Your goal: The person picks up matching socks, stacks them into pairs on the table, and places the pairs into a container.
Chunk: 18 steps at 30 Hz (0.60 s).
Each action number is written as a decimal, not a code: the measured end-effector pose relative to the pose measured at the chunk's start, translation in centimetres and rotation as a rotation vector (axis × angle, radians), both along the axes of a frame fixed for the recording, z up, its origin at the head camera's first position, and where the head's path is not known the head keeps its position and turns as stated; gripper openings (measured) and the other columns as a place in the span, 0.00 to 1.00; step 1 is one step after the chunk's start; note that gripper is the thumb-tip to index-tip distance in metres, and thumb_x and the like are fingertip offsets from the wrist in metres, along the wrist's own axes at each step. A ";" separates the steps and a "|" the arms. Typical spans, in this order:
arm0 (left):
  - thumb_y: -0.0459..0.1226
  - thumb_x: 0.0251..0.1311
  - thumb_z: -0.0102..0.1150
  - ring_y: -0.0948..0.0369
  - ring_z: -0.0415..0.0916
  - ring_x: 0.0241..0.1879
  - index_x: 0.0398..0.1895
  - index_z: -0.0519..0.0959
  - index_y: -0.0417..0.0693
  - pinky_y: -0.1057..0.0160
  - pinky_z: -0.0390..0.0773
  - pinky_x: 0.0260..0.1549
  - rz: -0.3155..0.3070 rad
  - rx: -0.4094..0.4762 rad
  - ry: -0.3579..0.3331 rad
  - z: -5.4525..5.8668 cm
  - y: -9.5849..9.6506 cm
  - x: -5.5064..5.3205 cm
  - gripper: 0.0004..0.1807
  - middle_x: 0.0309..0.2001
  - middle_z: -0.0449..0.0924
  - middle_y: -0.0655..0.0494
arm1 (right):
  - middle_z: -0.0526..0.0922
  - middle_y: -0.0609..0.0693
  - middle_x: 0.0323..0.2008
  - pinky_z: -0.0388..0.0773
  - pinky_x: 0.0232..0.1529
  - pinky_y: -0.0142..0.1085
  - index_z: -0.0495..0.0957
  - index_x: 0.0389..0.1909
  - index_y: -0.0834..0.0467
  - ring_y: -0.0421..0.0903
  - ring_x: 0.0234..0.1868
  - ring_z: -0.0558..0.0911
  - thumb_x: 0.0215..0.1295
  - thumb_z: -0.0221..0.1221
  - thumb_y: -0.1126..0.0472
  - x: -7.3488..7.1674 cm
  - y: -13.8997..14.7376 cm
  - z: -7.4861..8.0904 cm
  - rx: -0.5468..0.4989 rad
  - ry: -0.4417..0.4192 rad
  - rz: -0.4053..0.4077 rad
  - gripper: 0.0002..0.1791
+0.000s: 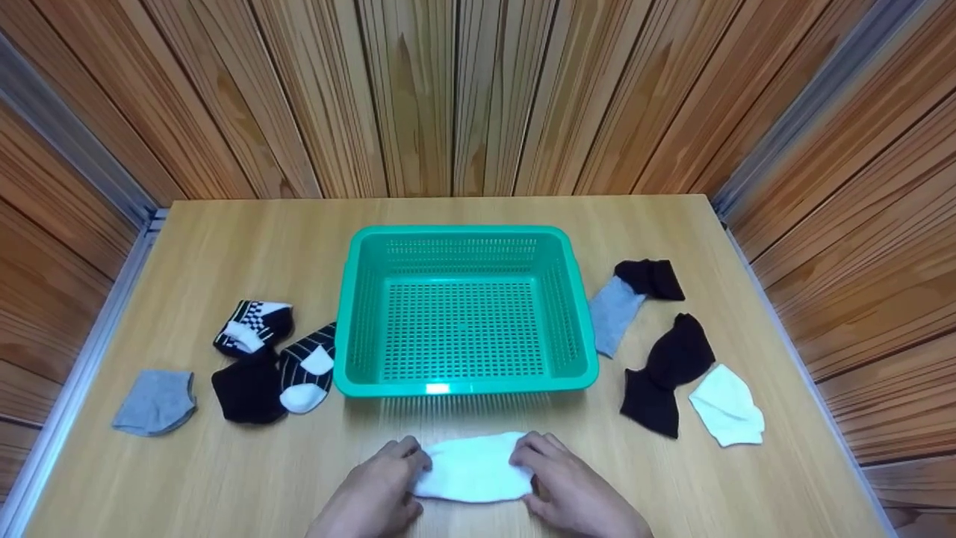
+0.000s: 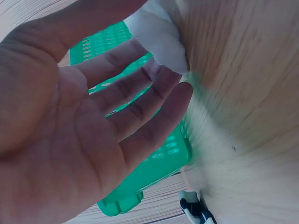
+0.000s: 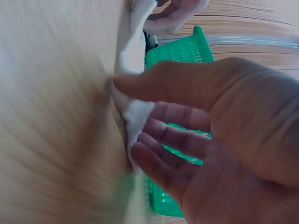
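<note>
A white sock (image 1: 472, 468) lies flat and lengthwise on the table in front of the basket. At its left end my left hand (image 1: 377, 489) grips the cloth between thumb and fingers. My right hand (image 1: 575, 489) holds the other end the same way. In the left wrist view the sock's end (image 2: 161, 44) bunches at the fingertips, and the thumb tip is out of frame. From the right wrist, the thumb sits at the near edge of the white cloth (image 3: 135, 114) and the fingers at its far side.
A green plastic basket (image 1: 467, 390) with nothing in it stands behind the sock. To its left lie a grey sock (image 1: 154, 402), a black sock (image 1: 249, 388) and patterned socks (image 1: 306, 373). On the right are black socks (image 1: 678, 351), a grey one (image 1: 616, 314) and a white one (image 1: 727, 406).
</note>
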<state>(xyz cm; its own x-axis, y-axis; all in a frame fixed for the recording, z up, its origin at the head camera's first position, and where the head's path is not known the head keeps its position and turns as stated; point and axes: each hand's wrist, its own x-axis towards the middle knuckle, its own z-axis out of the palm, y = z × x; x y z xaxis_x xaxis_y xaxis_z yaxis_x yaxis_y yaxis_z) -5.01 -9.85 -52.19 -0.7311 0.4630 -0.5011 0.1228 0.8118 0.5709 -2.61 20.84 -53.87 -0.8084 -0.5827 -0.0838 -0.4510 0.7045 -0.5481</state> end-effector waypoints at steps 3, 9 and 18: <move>0.38 0.61 0.73 0.63 0.74 0.44 0.56 0.84 0.53 0.54 0.85 0.50 -0.005 -0.004 0.010 0.0 0.1 -0.1 0.20 0.53 0.80 0.58 | 0.78 0.39 0.54 0.80 0.58 0.39 0.81 0.53 0.50 0.38 0.55 0.75 0.69 0.62 0.67 -0.2 -0.1 0.1 0.013 -0.025 -0.027 0.14; 0.40 0.64 0.71 0.63 0.74 0.41 0.52 0.85 0.52 0.56 0.84 0.46 -0.048 -0.034 0.080 0.1 0.2 0.0 0.14 0.46 0.81 0.58 | 0.81 0.37 0.47 0.81 0.53 0.37 0.82 0.45 0.47 0.36 0.50 0.77 0.77 0.57 0.62 -0.3 -0.5 0.3 -0.008 0.032 -0.040 0.07; 0.45 0.71 0.64 0.61 0.73 0.37 0.49 0.85 0.45 0.53 0.82 0.43 0.001 -0.046 0.070 0.3 0.2 -0.3 0.14 0.38 0.81 0.57 | 0.81 0.37 0.38 0.78 0.44 0.35 0.81 0.40 0.51 0.33 0.43 0.75 0.73 0.62 0.64 -0.3 -0.7 0.3 -0.188 0.172 -0.182 0.04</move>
<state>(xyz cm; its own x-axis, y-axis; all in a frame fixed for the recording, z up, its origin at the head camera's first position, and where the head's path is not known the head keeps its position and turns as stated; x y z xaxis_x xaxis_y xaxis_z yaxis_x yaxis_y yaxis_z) -5.29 -9.70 -51.90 -0.7654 0.4397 -0.4699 0.1601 0.8373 0.5227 -2.93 20.11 -53.52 -0.8939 -0.4190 0.1590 -0.4239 0.6756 -0.6032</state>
